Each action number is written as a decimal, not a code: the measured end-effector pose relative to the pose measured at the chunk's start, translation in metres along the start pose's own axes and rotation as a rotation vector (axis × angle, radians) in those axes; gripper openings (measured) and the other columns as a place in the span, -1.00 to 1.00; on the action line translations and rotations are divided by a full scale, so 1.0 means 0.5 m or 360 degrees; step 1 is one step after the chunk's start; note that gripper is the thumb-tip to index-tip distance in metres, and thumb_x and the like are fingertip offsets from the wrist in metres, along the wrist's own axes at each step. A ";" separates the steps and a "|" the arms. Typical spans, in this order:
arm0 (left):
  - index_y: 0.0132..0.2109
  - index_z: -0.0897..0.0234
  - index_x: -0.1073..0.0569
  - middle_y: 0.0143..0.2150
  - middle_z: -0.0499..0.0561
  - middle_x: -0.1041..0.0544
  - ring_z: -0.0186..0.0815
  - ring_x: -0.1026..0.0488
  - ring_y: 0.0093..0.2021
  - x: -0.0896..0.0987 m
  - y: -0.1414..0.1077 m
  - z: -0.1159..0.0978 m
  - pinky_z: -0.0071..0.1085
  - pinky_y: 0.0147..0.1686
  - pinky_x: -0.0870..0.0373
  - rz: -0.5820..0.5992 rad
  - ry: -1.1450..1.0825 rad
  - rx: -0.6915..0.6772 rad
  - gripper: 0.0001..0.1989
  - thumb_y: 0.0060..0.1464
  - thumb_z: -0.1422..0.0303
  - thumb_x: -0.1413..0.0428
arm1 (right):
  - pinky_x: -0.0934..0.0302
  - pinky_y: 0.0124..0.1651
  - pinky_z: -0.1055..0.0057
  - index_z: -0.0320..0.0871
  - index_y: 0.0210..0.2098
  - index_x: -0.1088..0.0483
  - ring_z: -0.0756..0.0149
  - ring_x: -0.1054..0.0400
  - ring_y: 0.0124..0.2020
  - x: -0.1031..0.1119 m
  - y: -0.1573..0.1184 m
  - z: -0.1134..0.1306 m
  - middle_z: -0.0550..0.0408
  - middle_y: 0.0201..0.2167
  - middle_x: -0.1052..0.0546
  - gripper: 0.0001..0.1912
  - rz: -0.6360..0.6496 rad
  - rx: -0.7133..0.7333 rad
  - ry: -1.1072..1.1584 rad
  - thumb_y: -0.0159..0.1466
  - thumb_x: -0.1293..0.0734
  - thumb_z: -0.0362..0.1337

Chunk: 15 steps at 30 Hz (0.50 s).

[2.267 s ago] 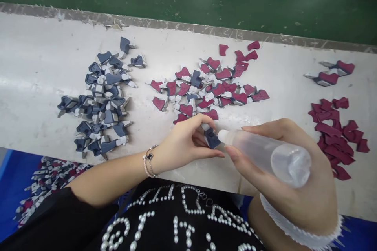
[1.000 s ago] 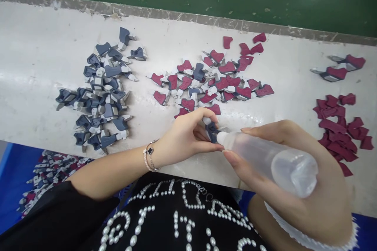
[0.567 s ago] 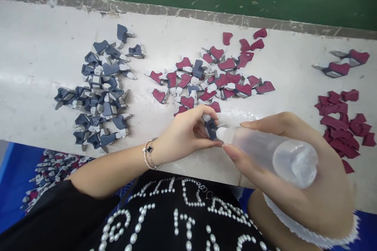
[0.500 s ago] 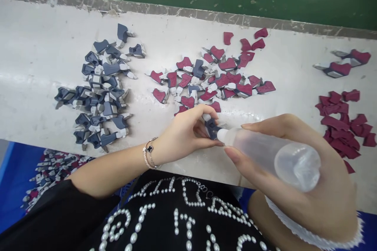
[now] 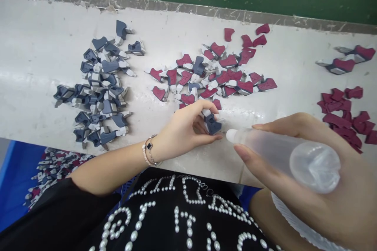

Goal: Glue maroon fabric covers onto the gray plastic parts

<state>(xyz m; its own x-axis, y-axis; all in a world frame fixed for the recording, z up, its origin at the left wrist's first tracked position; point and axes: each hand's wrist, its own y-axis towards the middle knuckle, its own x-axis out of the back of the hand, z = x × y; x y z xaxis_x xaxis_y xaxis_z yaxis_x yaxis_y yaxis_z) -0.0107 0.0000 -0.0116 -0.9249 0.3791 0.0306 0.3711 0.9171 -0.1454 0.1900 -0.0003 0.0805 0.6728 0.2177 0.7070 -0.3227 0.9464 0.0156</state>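
Note:
Between the thumb and fingers of my left hand (image 5: pixel 184 129) is a blue-grey part (image 5: pixel 212 123) with a light grey section. My right hand (image 5: pixel 326 188) is wrapped round a translucent squeeze bottle (image 5: pixel 271 149), tilted so that its white tip (image 5: pixel 231 135) points left at the part. A small gap separates the tip from the part. Just beyond my left hand lies a pile of maroon and grey pieces (image 5: pixel 228 76), with a few blue-grey ones among them.
Blue-grey and light grey parts (image 5: pixel 108 66) are heaped on the left of the white table (image 5: pixel 35 47). Loose maroon pieces (image 5: pixel 335 106) and two assembled parts (image 5: pixel 341 66) lie right. A blue bin (image 5: pixel 17 172) holds many pieces at the lower left.
The bottle in my right hand has moved right, and its tip has come away from the blue-grey part. My left hand has shifted slightly and still holds the part.

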 end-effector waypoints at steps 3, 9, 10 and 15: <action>-0.04 0.18 -0.32 -0.10 -0.03 -0.47 -0.43 -0.52 -0.34 0.000 0.000 0.000 -0.52 -0.36 -0.54 0.0004 0.0031 -0.0015 -0.59 0.04 0.32 -0.33 | -0.18 -0.61 0.47 -0.02 -0.37 -0.36 0.42 -0.39 -0.60 0.004 -0.001 -0.003 0.28 -0.52 -0.51 -0.76 -0.0050 -0.0048 -0.0122 0.23 -0.48 -0.10; -0.04 0.19 -0.33 -0.12 -0.04 -0.47 -0.44 -0.51 -0.36 -0.001 0.002 0.005 -0.52 -0.39 -0.54 0.0008 0.0045 -0.0057 -0.60 0.05 0.34 -0.33 | -0.16 -0.65 0.46 0.01 -0.37 -0.34 0.43 -0.35 -0.65 -0.003 -0.004 -0.006 0.32 -0.57 -0.46 -0.75 -0.0066 -0.0069 -0.0101 0.24 -0.46 -0.06; -0.04 0.19 -0.33 -0.12 -0.04 -0.47 -0.45 -0.50 -0.37 -0.002 0.002 0.006 -0.52 -0.40 -0.54 0.0004 0.0040 -0.0075 -0.60 0.04 0.34 -0.33 | -0.15 -0.67 0.45 0.01 -0.36 -0.34 0.43 -0.32 -0.67 -0.005 -0.004 -0.006 0.33 -0.59 -0.45 -0.73 -0.0072 -0.0076 -0.0081 0.24 -0.45 -0.02; -0.03 0.19 -0.33 -0.13 -0.03 -0.48 -0.43 -0.52 -0.36 -0.004 0.001 0.008 -0.49 -0.38 -0.56 0.0029 0.0054 -0.0100 -0.59 0.05 0.33 -0.33 | -0.19 -0.65 0.40 0.01 -0.39 -0.34 0.40 -0.33 -0.65 -0.007 -0.004 -0.002 0.30 -0.54 -0.47 -0.65 -0.0127 -0.0108 -0.0099 0.23 -0.43 0.10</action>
<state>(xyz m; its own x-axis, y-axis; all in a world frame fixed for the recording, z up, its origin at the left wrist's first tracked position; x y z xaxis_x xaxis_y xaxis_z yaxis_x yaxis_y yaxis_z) -0.0089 -0.0007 -0.0159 -0.9151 0.3985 0.0621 0.3930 0.9157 -0.0838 0.1891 -0.0026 0.0773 0.6511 0.1280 0.7481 -0.2228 0.9745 0.0273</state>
